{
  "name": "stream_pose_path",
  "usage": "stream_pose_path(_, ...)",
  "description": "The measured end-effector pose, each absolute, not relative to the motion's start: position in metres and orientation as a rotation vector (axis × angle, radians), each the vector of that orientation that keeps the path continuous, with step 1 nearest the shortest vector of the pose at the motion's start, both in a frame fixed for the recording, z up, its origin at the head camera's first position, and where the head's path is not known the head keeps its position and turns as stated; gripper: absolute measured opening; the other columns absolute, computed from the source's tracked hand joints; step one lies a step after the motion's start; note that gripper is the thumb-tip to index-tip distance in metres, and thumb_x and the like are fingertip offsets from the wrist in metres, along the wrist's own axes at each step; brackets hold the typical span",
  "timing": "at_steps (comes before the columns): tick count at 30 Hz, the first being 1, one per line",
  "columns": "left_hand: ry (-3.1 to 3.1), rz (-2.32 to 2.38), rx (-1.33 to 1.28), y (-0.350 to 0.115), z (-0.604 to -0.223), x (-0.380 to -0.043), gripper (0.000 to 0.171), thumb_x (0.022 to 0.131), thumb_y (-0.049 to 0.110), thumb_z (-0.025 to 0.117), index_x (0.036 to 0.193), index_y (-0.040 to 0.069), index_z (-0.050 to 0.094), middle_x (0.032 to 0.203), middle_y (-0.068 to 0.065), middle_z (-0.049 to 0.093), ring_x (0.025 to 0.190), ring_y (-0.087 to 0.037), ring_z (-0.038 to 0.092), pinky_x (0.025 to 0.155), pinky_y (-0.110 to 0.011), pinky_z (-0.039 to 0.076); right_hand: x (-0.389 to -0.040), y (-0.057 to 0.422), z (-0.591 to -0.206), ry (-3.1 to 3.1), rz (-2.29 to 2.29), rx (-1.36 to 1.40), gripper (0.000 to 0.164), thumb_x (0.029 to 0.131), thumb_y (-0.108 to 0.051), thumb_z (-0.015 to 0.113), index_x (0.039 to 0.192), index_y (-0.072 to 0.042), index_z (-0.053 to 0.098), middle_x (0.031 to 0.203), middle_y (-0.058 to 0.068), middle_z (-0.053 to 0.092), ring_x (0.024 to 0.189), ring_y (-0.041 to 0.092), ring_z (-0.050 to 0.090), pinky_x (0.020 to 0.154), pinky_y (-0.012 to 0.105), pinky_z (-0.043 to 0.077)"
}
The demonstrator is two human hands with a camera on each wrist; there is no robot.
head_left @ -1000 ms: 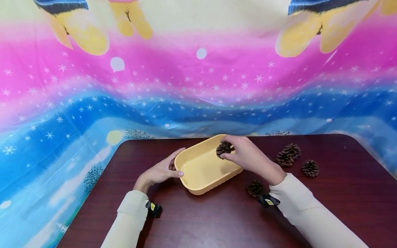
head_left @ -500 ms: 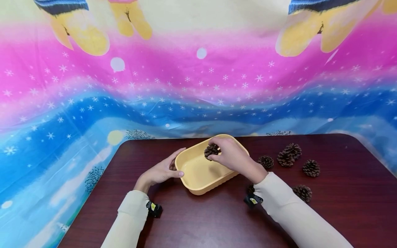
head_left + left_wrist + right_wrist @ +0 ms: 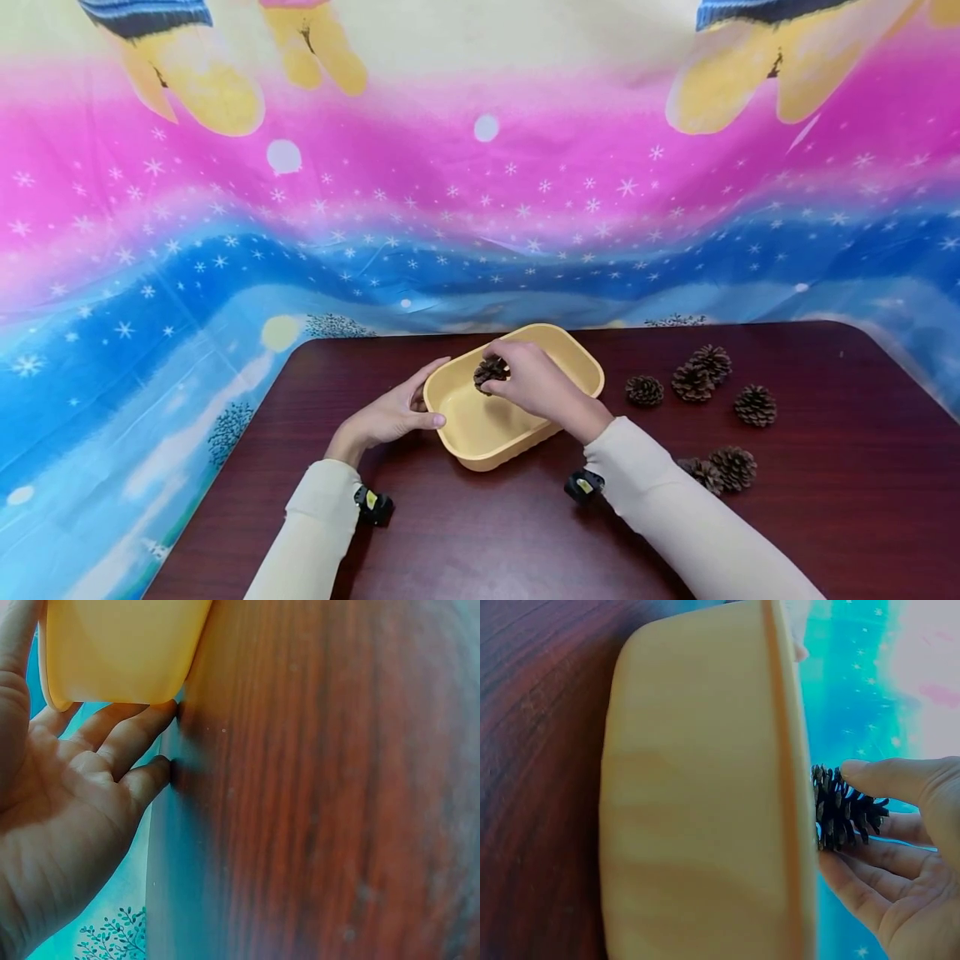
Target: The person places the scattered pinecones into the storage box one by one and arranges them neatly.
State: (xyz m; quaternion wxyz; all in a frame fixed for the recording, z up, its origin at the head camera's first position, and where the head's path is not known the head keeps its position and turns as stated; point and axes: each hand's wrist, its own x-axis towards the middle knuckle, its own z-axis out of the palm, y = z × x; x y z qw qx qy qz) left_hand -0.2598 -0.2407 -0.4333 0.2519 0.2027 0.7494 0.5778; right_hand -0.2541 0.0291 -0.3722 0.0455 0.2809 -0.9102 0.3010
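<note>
Seen from the yellow tray (image 3: 480, 460), two pinecones (image 3: 733, 468) lay near four o'clock, one partly behind the right sleeve (image 3: 675, 496). The left hand (image 3: 388, 417) gripped the tray's nine o'clock end; the right hand (image 3: 536, 383), apart from it, pinched a single pinecone (image 3: 487, 377) over the tray. Four further pinecones (image 3: 645, 391) lay towards three, the snowflake backdrop (image 3: 480, 183) at twelve.

dark red wood-grain desk (image 3: 465, 542), a yellow tray (image 3: 504, 454) and six pine cones (image 3: 755, 406) on it
the tray stands slantwise near the far edge, a little left of its middle; the cones lie toward the right edge: one beside the tray, two close together nearer the far edge, one alone further right, two side by side closer to the near edge, one partly hidden. both far corners are rounded.
</note>
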Motion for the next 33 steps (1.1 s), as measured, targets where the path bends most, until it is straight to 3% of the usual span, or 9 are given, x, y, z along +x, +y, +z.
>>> stream_pose_path(10, 2.052, 1.559, 0.555, -0.242, -0.435, -0.26, 0.098, 0.098, -0.003, 0.066, 0.17, 0.022, 0.005, 0.166, -0.021, 0.035, 0.125, -0.031, 0.066, 0.094, -0.029, 0.058, -0.26, 0.008, -0.389, -2.782, 0.976, 0.855, 0.037, 0.089, -0.015, 0.083, 0.121, -0.001, 0.072, 0.116, 0.013, 0.077, 0.109, 0.028, 0.072, 0.099, 0.045, 0.057)
stream_pose_path(20, 2.068, 1.552, 0.582, -0.244, -0.437, -0.26, 0.097, 0.099, -0.004, 0.065, 0.171, 0.02, 0.004, 0.168, -0.023, 0.031, 0.131, -0.038, 0.062, 0.094, -0.029, 0.058, -0.262, -0.007, -0.402, -2.785, 1.032, 0.871, 0.036, 0.09, -0.013, 0.083, 0.121, 0.0, 0.072, 0.12, 0.015, 0.076, 0.113, 0.029, 0.071, 0.101, 0.044, 0.056)
stream_pose_path(33, 2.064, 1.558, 0.577, -0.241, -0.433, -0.259, 0.098, 0.098, -0.004, 0.066, 0.171, 0.021, 0.004, 0.169, -0.021, 0.029, 0.136, -0.039, 0.057, 0.094, -0.029, 0.058, -0.267, -0.015, -0.411, -2.793, 1.064, 0.897, 0.032, 0.09, -0.013, 0.083, 0.119, -0.004, 0.072, 0.113, 0.01, 0.077, 0.102, 0.022, 0.069, 0.094, 0.041, 0.056)
